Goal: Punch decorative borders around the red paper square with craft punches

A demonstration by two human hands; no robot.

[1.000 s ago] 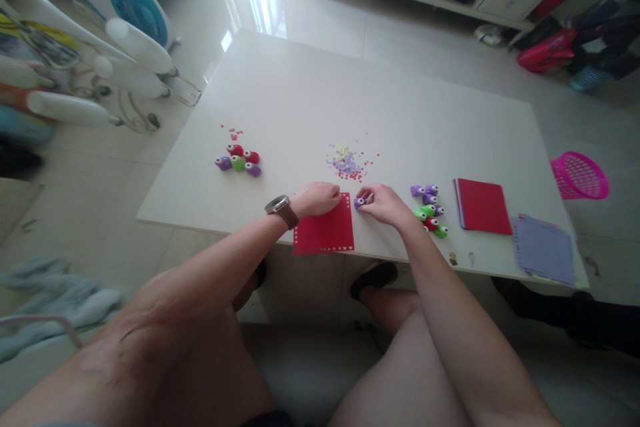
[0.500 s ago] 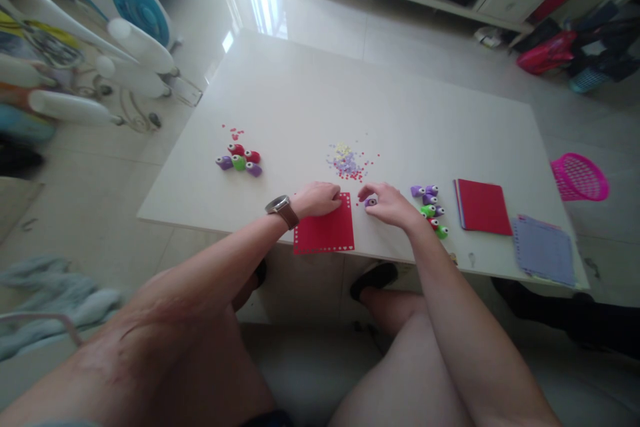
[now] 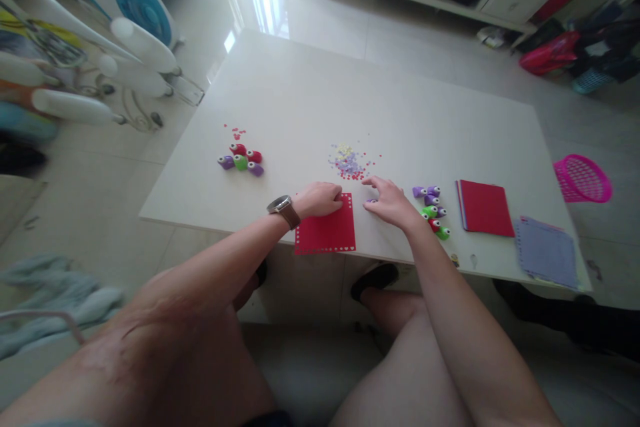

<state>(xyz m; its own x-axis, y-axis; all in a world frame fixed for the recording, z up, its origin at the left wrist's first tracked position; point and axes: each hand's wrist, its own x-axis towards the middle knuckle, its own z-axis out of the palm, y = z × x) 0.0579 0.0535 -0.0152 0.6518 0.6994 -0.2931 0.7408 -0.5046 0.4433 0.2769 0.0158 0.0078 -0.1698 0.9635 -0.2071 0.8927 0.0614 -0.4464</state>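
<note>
A red sheet of paper (image 3: pixel 326 233) with small punched holes along its edges lies at the table's near edge, partly overhanging it. My left hand (image 3: pixel 321 200) is closed at the sheet's upper part, its fingers curled on the paper. To the right of the sheet, my right hand (image 3: pixel 390 203) is spread, thumb and fingers apart. Under it a small purple craft punch (image 3: pixel 371 200) shows only in part, near the thumb. Beyond both hands lies a pile of tiny paper cut-outs (image 3: pixel 349 163) in lilac, yellow and red.
Several eye-patterned punches (image 3: pixel 241 162) stand at the left beside red cut-outs (image 3: pixel 237 133). More punches (image 3: pixel 431 200) stand at the right, near a stack of red paper (image 3: pixel 485 209) and punched lilac sheets (image 3: pixel 546 251). A pink basket (image 3: pixel 583 178) is beyond the table's right edge.
My right hand's fingers have spread wider and moved slightly away from the sheet, covering more of the purple punch. My left hand stays on the paper.
</note>
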